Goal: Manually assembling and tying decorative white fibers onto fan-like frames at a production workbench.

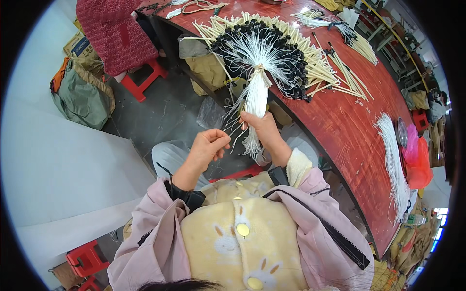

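Note:
A thick bundle of white strings (256, 99) hangs over the table's near edge, tied round at its neck. Beyond the tie, the strings fan out to many small black pieces (291, 63) with cream-coloured sticks (318, 68) on the tabletop. My right hand (264, 130) is closed round the lower part of the bundle, above its frayed ends. To the left of it, my left hand (209, 148) is closed in a pinch beside several stray strings. Whatever its fingertips hold, if anything, is too fine to make out.
The curved red table (340, 131) runs from far left to near right. On it lie loose sticks (349, 72), another tied bundle (361, 46) and a hank of white strings (392, 165). Red and pink plastic bags (418, 162) are at its right. A red stool (143, 80) stands left.

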`<state>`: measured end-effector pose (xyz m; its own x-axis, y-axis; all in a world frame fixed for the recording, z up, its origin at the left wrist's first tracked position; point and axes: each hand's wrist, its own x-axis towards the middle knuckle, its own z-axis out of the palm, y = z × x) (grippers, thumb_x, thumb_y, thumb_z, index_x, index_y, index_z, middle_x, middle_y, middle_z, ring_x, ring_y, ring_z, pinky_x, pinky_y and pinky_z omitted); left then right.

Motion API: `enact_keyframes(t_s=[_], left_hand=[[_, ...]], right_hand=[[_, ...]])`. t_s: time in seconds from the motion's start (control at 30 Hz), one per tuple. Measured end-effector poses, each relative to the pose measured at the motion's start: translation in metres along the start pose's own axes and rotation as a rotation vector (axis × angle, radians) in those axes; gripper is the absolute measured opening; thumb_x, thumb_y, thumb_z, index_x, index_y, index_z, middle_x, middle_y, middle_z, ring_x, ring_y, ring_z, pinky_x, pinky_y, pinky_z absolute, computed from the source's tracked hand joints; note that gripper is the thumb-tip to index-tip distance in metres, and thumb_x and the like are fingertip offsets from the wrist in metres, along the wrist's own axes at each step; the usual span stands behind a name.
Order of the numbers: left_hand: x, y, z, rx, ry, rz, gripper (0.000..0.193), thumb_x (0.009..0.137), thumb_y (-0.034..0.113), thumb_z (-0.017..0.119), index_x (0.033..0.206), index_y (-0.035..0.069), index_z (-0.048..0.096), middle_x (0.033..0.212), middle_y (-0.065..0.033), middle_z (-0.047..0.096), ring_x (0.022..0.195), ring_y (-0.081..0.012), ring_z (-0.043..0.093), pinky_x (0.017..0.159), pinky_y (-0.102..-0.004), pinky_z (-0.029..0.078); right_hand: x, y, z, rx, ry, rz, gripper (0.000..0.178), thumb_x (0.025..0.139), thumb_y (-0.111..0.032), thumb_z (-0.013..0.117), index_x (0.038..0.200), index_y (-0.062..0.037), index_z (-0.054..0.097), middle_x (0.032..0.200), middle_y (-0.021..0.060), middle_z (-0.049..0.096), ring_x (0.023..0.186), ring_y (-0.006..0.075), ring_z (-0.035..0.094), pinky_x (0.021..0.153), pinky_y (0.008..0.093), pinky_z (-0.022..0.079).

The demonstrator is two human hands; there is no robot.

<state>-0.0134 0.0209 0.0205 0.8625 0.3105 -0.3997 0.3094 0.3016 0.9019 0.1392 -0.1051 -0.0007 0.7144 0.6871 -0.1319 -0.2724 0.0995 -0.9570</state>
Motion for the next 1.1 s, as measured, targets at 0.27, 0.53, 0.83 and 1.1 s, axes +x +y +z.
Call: enact_keyframes(t_s=[0.27, 0.53, 0.83, 1.1], left_hand=[[0.02, 0.023, 0.036, -0.502, 0.071, 0.125, 0.013, 0.086, 0.016, 0.062, 0.091, 0.004, 0.065, 0.07, 0.0015, 0.061, 0.058, -0.0043, 0.053, 0.048, -0.0163, 0.037], [0.047, 0.005, 0.019, 0.474, 0.321, 0.831, 0.006, 0.081, 0.011, 0.064, 0.08, 0.006, 0.068, 0.076, -0.0051, 0.065, 0.061, -0.0146, 0.059, 0.053, -0.0286, 0.045], [0.039, 0.0, 0.024, 0.993, 0.346, 0.939, 0.005, 0.081, 0.006, 0.06, 0.08, 0.002, 0.063, 0.072, -0.0096, 0.064, 0.064, -0.0209, 0.064, 0.056, -0.031, 0.048], [0.043, -0.004, 0.03, 0.422, 0.234, 0.485, 0.007, 0.084, 0.006, 0.06, 0.08, -0.001, 0.059, 0.067, -0.005, 0.063, 0.058, -0.0101, 0.061, 0.049, -0.0226, 0.047]], right_hand=[[0.003, 0.003, -0.003, -0.05, -0.042, -0.025, 0.016, 0.084, -0.017, 0.064, 0.084, -0.0014, 0.063, 0.071, 0.0023, 0.061, 0.058, 0.009, 0.054, 0.053, 0.0229, 0.043], [0.002, 0.0, -0.004, -0.047, -0.04, -0.002, 0.015, 0.084, -0.017, 0.064, 0.08, -0.0023, 0.062, 0.068, 0.0012, 0.059, 0.055, 0.0079, 0.052, 0.051, 0.0222, 0.041], [0.003, 0.002, -0.006, -0.094, -0.044, 0.021, 0.015, 0.083, -0.016, 0.064, 0.078, -0.0026, 0.062, 0.066, 0.0013, 0.059, 0.055, 0.0078, 0.052, 0.051, 0.0223, 0.04], [0.001, -0.001, -0.002, -0.051, -0.023, 0.026, 0.016, 0.082, -0.017, 0.066, 0.078, -0.0019, 0.061, 0.066, 0.0015, 0.059, 0.054, 0.0079, 0.052, 0.05, 0.0224, 0.04]])
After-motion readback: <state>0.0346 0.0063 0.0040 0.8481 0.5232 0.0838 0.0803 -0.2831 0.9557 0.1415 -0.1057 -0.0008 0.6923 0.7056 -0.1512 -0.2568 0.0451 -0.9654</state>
